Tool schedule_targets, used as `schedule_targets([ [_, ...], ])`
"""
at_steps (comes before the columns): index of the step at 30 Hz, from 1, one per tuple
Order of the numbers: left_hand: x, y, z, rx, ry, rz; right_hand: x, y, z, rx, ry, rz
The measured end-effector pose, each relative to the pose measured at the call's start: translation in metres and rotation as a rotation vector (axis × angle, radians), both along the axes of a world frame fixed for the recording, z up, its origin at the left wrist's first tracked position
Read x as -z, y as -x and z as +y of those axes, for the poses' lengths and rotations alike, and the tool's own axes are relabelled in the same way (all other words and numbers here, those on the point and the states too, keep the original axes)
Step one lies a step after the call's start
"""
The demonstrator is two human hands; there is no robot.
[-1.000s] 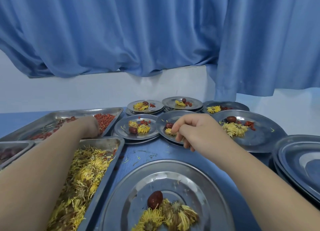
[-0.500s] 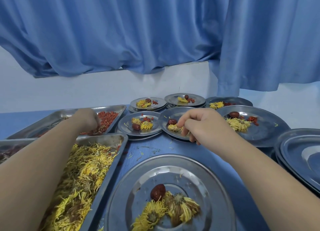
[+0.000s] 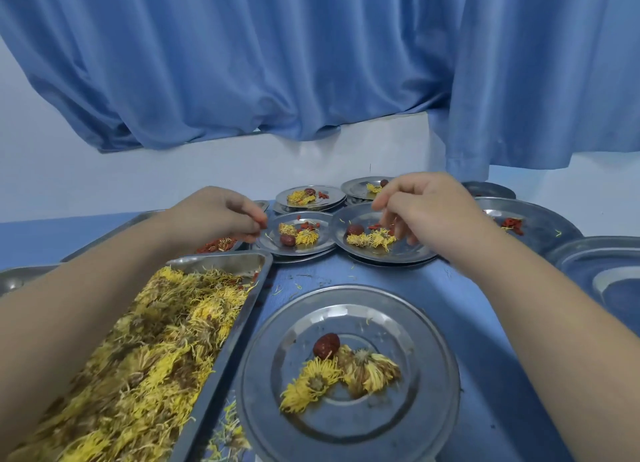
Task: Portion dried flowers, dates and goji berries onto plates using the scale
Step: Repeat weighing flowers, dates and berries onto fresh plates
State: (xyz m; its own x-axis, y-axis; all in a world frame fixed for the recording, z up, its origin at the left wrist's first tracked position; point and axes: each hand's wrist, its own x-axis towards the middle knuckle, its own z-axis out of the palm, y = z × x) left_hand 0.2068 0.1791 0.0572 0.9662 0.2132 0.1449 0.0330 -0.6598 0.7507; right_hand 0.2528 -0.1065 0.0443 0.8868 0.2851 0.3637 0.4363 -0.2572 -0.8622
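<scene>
Our left hand (image 3: 214, 216) has come up out of the goji tray (image 3: 110, 233) and now pinches a few berries (image 3: 264, 225) at its right end. Our right hand (image 3: 426, 207) has lifted above the plate (image 3: 408, 254), fingers loosened. Goji berries (image 3: 375, 226) now lie beside that plate's date (image 3: 355, 229).

The nearest plate (image 3: 427, 340) on the counter (image 3: 460, 288) holds one wrinkled red date (image 3: 326, 345) touching yellow dried flowers (image 3: 349, 371). The farther plates (image 3: 270, 245) also carry goji berries (image 3: 308, 225). On the left, a tray (image 3: 221, 354) is heaped with flowers.

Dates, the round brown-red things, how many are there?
5 dates: one on the nearest plate, two on the middle plates, two on the back plates. The right hand may hide more.
</scene>
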Motion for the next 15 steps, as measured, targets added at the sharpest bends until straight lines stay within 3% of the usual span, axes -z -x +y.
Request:
schedule_targets([
  [9,0.008,0.049,-0.096,0.329,-0.147,0.071,-0.019,0.019,-0.005,-0.04,-0.021,-0.069],
  [15,0.022,0.052,-0.118,0.407,-0.311,0.143,-0.036,0.047,-0.014,-0.097,0.017,-0.143],
])
